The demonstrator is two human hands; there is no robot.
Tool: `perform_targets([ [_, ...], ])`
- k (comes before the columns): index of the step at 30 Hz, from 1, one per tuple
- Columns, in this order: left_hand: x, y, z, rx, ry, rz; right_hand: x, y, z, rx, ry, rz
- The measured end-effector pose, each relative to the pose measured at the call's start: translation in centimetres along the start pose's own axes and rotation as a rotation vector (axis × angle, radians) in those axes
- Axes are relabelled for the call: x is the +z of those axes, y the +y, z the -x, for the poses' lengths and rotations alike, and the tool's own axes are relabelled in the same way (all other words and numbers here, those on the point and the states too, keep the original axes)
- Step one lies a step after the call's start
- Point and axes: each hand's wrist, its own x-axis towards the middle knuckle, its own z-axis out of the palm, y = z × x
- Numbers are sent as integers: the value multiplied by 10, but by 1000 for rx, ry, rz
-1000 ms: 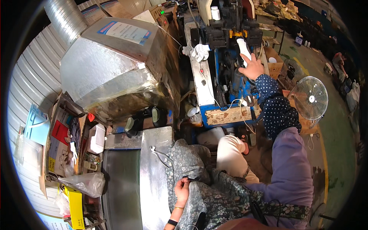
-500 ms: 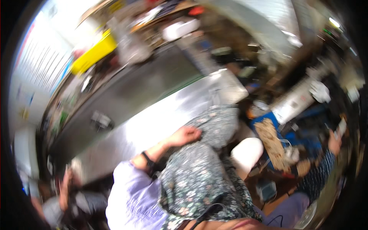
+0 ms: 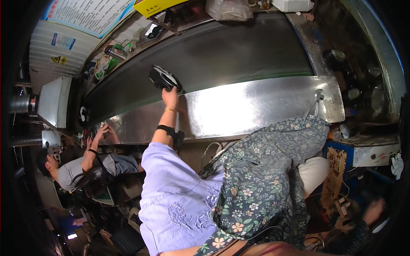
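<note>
My left hand [image 3: 170, 99] reaches forward over the metal ledge, fingers closed on the near end of a black shoe [image 3: 165, 78] with a white sole edge. The shoe rests on the dark conveyor belt [image 3: 239, 51]; its far end points up and left. At the lower right, my right hand [image 3: 374, 210] is in shadow and smeared by motion, beside a whitish object [image 3: 380, 225] that I cannot make out. Whether that hand holds it is unclear.
A shiny metal ledge [image 3: 260, 98] runs along the belt's near side, with a grey tool [image 3: 316, 102] on its right end. Another shoe [image 3: 83, 113] sits at the belt's left end, near a co-worker [image 3: 81, 170]. A blue machine [image 3: 341, 164] stands at right.
My left hand has gone from beside the apron out to the shoe on the belt and taken hold of it. The view has turned; my right hand now appears lower.
</note>
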Motion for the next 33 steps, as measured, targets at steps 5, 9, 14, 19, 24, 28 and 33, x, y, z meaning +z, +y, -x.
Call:
perform_targets([
  [5,32,-10,-77,-411,-189,344,-16,-293,98,-141,58,-735],
  [9,64,9,-80,-490,-43,-50,-40,-383,156,340,-345,-1037],
  [14,64,61,-42,-283,-388,333,-23,-362,141,235,-593,-1141],
  [19,62,155,105,-500,-1334,1074,-77,-386,7,38,-165,-1155],
  [24,48,238,298,-15,-1740,810,-173,-424,-85,40,-211,-2118],
  [28,26,268,360,817,-2072,473,-199,-409,-65,462,287,-1597],
  [33,52,269,406,806,-1820,532,-193,-458,1,286,64,-1639],
])
